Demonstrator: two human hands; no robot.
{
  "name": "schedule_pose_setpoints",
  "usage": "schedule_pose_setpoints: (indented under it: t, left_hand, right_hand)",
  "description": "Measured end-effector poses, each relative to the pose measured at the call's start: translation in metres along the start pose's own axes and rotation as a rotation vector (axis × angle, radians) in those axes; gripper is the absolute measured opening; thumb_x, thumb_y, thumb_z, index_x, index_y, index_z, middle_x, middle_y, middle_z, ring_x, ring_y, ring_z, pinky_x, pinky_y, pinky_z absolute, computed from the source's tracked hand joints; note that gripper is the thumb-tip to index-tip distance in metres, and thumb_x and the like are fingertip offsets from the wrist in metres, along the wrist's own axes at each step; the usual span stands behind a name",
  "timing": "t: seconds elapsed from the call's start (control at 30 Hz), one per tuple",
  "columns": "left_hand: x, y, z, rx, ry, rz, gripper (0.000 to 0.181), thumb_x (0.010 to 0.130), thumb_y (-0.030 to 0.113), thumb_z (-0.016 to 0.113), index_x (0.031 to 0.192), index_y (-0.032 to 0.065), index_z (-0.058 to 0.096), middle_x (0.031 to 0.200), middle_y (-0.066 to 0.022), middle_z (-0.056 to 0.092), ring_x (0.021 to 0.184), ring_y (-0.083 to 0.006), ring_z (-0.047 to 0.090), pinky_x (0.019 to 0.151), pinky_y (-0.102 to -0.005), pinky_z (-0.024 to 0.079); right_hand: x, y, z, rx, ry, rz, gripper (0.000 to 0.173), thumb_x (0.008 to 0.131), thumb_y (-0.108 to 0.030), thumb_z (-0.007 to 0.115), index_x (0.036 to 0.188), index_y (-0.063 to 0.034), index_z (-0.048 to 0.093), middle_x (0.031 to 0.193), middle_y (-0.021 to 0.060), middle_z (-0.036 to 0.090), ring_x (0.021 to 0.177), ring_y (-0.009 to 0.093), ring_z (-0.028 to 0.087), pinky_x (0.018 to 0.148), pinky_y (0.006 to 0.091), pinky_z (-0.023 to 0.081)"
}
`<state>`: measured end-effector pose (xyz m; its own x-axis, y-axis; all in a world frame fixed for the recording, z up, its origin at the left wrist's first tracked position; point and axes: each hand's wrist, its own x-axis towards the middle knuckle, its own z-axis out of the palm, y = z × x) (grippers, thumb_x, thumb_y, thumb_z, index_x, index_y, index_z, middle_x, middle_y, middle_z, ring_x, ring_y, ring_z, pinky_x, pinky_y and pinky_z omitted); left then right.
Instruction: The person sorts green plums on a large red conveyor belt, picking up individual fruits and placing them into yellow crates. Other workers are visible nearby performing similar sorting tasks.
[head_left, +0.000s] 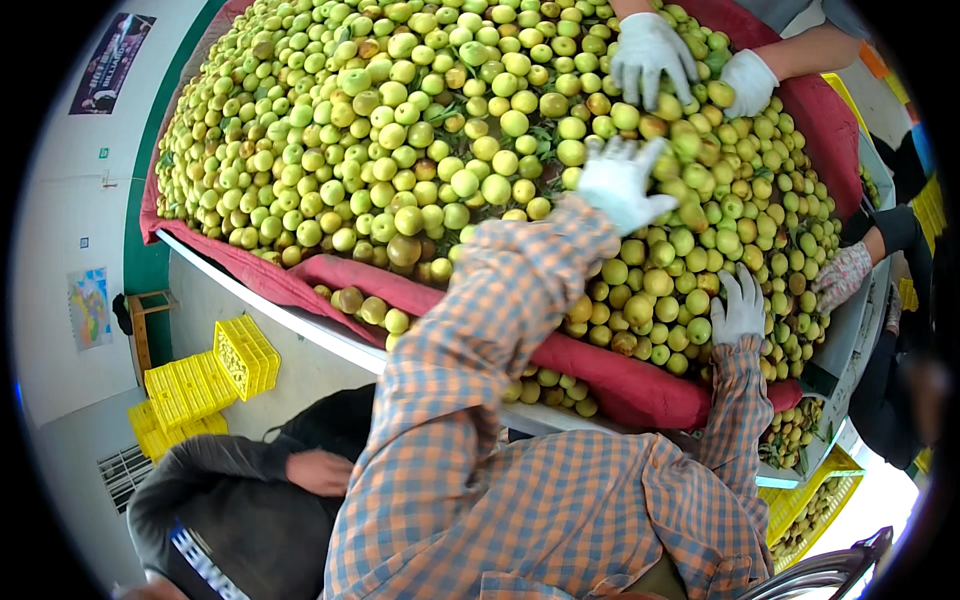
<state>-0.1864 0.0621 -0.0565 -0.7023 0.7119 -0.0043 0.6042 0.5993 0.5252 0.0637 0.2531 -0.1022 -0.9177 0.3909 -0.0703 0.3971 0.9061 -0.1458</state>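
Note:
A great heap of green and yellow-brown round fruit (405, 172), perhaps jujubes, with some leaves among it, covers a table lined with red cloth (622, 375). My left hand (621, 184), in a white glove, reaches across the heap with its fingers spread over the fruit; no fruit shows in its grasp. Nearer the front edge, my right hand (740, 307), also gloved in white, rests on the fruit with its fingers pointing away from me. Its palm side is hidden. Some fruit beyond my left hand looks blurred.
Across the heap, a co-worker's two gloved hands (654, 60) touch fruit close to my left hand. Another person's patterned glove (844, 276) is at the right edge. A person in dark clothes (232, 510) stands at my left. Yellow crates (191, 386) stand at left; a yellow crate (817, 517) holds fruit at lower right.

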Motion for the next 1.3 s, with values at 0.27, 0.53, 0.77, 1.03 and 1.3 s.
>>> schedule_pose_setpoints:
  t: [0.27, 0.53, 0.77, 1.03, 1.3]
  left_hand:
    - [-0.052, 0.080, 0.062, -0.089, -0.102, 0.265, 0.063, 0.086, 0.044, 0.065, 0.144, 0.0249, 0.048, 0.144, -0.0291, 0.043, 0.131, -0.0495, 0.044, 0.112, -0.0602, 0.032]
    - [-0.138, -0.055, -0.134, 0.409, 0.112, -0.258, 0.064, 0.080, 0.037, 0.076, 0.137, 0.0181, 0.055, 0.140, -0.0207, 0.050, 0.130, -0.0432, 0.046, 0.102, -0.0532, 0.044]
    - [-0.143, -0.069, -0.098, 0.354, -0.087, -0.612, 0.083, 0.078, 0.055, 0.074, 0.148, 0.0260, 0.040, 0.157, -0.0265, 0.023, 0.133, -0.0618, 0.028, 0.110, -0.0635, 0.033]
    - [-0.130, 0.012, -0.037, 0.176, -0.251, -0.044, 0.076, 0.080, 0.052, 0.070, 0.146, 0.0265, 0.044, 0.154, -0.0275, 0.030, 0.131, -0.0602, 0.031, 0.109, -0.0672, 0.028]
    - [-0.193, 0.010, -0.089, -0.106, -0.165, -0.026, 0.054, 0.086, 0.030, 0.068, 0.134, 0.0109, 0.054, 0.139, -0.0199, 0.052, 0.126, -0.0447, 0.049, 0.102, -0.0484, 0.046]
  right_hand:
    - [-0.010, 0.018, 0.007, 0.008, 0.024, 0.037, 0.048, 0.085, -0.025, 0.066, 0.132, -0.0239, 0.056, 0.149, 0.0080, 0.042, 0.134, 0.037, 0.041, 0.102, 0.0518, 0.044]
    - [-0.018, 0.020, -0.003, 0.027, -0.010, 0.062, 0.043, 0.089, -0.030, 0.062, 0.130, -0.0228, 0.058, 0.151, 0.0077, 0.041, 0.135, 0.036, 0.041, 0.105, 0.0527, 0.041]
    - [-0.009, 0.002, -0.004, -0.025, 0.016, 0.060, 0.041, 0.085, -0.031, 0.066, 0.124, -0.0176, 0.060, 0.147, 0.0096, 0.043, 0.132, 0.038, 0.042, 0.103, 0.0520, 0.042]
    - [-0.008, 0.010, 0.003, -0.045, -0.003, 0.065, 0.041, 0.086, -0.033, 0.065, 0.125, -0.0187, 0.060, 0.147, 0.0082, 0.043, 0.132, 0.038, 0.041, 0.103, 0.0524, 0.042]
    - [-0.012, 0.016, -0.007, -0.058, 0.060, -0.064, 0.038, 0.086, -0.027, 0.065, 0.122, -0.0178, 0.062, 0.139, 0.0085, 0.052, 0.128, 0.035, 0.048, 0.102, 0.0497, 0.044]
